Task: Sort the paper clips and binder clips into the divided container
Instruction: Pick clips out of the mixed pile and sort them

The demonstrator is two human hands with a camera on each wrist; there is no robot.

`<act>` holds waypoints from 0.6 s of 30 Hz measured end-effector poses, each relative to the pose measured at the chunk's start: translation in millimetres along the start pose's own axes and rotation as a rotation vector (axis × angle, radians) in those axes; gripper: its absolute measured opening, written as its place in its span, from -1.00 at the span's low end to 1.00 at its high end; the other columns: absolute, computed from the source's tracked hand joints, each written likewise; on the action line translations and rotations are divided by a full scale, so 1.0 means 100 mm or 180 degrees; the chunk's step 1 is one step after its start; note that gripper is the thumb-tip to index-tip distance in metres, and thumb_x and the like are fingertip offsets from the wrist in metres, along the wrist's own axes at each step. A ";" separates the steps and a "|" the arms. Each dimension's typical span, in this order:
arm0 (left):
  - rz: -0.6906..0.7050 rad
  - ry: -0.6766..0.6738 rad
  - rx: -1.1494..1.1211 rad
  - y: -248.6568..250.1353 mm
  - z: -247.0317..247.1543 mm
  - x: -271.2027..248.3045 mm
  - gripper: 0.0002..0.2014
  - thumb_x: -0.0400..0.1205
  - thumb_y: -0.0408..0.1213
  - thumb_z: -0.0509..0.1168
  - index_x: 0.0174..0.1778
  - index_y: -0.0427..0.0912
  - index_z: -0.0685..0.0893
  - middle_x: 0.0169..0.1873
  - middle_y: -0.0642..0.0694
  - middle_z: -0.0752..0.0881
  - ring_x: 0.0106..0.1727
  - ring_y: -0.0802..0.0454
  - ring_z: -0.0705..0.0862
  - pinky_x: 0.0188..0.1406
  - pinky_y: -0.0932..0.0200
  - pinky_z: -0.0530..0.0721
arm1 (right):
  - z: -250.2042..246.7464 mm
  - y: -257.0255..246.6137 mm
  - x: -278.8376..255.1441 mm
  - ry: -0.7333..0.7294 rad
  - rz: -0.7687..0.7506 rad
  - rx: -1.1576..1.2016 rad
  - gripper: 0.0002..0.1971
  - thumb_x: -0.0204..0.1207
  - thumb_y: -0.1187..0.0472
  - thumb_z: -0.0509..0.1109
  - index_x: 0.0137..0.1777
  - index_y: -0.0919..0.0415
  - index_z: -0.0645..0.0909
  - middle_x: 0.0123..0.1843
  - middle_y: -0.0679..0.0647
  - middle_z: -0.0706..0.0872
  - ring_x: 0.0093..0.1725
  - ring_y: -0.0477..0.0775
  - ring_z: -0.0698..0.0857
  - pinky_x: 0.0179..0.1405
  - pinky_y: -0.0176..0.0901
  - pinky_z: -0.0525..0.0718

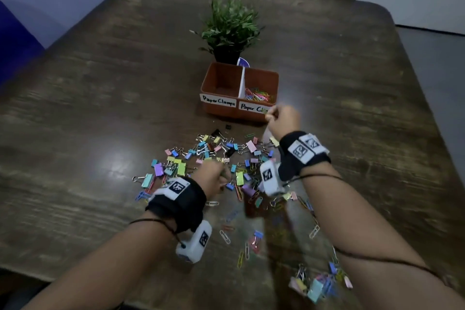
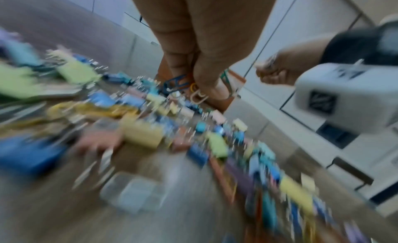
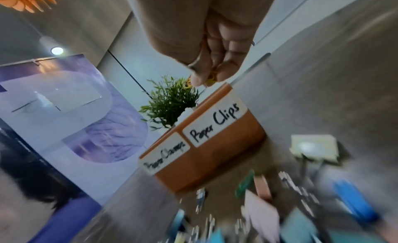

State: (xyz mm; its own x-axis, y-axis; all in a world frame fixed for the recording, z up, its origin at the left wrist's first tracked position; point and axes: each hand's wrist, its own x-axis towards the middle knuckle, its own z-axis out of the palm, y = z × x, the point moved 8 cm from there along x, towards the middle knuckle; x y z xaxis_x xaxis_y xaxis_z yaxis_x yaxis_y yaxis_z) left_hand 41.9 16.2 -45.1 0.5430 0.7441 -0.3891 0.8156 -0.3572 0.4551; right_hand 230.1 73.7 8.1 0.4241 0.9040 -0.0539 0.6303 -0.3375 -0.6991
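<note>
Right hand (image 1: pixel 283 119) pinches a few paper clips (image 3: pixel 210 79) – yellow ones show – at the box (image 1: pixel 273 78) front rim, over the right bin labelled Paper Clips. Left hand (image 2: pixel 200 59) grips a bunch of clips (image 2: pixel 183 86) just above the pile (image 1: pixel 214 156) on the table (image 1: pixel 100 108). Plant (image 1: pixel 230 27) behind the box.

An orange rectangular divided container (image 1: pixel 218 110) stood upright, its right compartment holding colourful wire paper clips (image 1: pixel 258 95). Pastel metal binder clips (image 1: pixel 181 167) and more paper clips lay scattered before it.
</note>
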 end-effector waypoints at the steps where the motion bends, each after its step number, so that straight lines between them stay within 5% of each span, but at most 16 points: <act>1: 0.0009 0.0168 -0.0214 0.05 -0.17 0.09 -0.86 0.60 -0.55 0.21 -0.08 -0.41 0.69 -0.32 -0.08 0.60 -0.22 0.10 0.59 -0.29 0.52 0.45 | -0.04 -0.04 0.20 0.0130 -0.0043 -0.0104 -0.83 0.51 0.46 0.23 -0.14 0.25 0.62 -0.12 0.09 0.68 -0.13 0.01 0.60 -0.06 -0.24 0.59; 3: -0.0100 0.0550 -0.0742 0.08 -0.53 0.33 -0.86 0.59 -0.54 0.25 -0.06 -0.34 0.71 -0.13 -0.12 0.69 -0.07 0.03 0.65 -0.08 0.38 0.53 | -0.06 -0.07 0.54 0.0268 -0.0084 -0.0232 -0.87 0.51 0.42 0.29 -0.12 0.26 0.67 -0.08 0.13 0.73 -0.07 0.06 0.67 0.05 -0.17 0.63; 6: -0.0094 0.0994 -0.1296 0.21 -0.98 0.80 -0.89 0.57 -0.55 0.28 -0.11 -0.31 0.69 -0.25 -0.03 0.64 -0.21 0.09 0.60 -0.05 0.26 0.59 | -0.01 -0.03 0.87 0.0186 -0.0121 -0.0448 -0.92 0.43 0.36 0.47 -0.11 0.22 0.72 -0.09 0.12 0.77 -0.02 0.09 0.71 0.14 -0.09 0.65; 12: 0.0044 0.1578 -0.1190 0.51 -1.49 1.69 -0.89 0.49 -0.40 0.44 -0.10 -0.31 0.75 -0.16 -0.13 0.74 -0.14 0.15 0.61 -0.15 0.45 0.47 | 0.04 0.07 1.01 0.0261 -0.0265 -0.0130 -0.79 0.33 0.45 0.53 -0.34 0.13 0.65 -0.17 0.12 0.73 -0.15 0.07 0.72 -0.03 -0.06 0.72; 18: 0.0355 0.1092 -0.0485 0.61 -1.31 1.82 -0.53 0.48 -0.36 0.43 0.33 -0.27 0.58 0.27 -0.16 0.64 0.31 -0.02 0.58 0.26 0.35 0.42 | 0.11 0.03 0.86 -0.0313 -0.0389 -0.0030 -0.57 0.37 0.39 0.50 0.27 0.27 0.62 0.08 0.13 0.70 0.06 0.08 0.67 0.22 -0.05 0.63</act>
State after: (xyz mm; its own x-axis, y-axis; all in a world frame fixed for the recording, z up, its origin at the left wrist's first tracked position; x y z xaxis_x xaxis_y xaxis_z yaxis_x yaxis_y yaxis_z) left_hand 164.8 203.4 16.7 0.5073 0.8602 -0.0518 0.7023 -0.3779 0.6032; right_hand 261.3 153.2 -6.1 0.2785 0.9597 -0.0387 0.6797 -0.2254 -0.6980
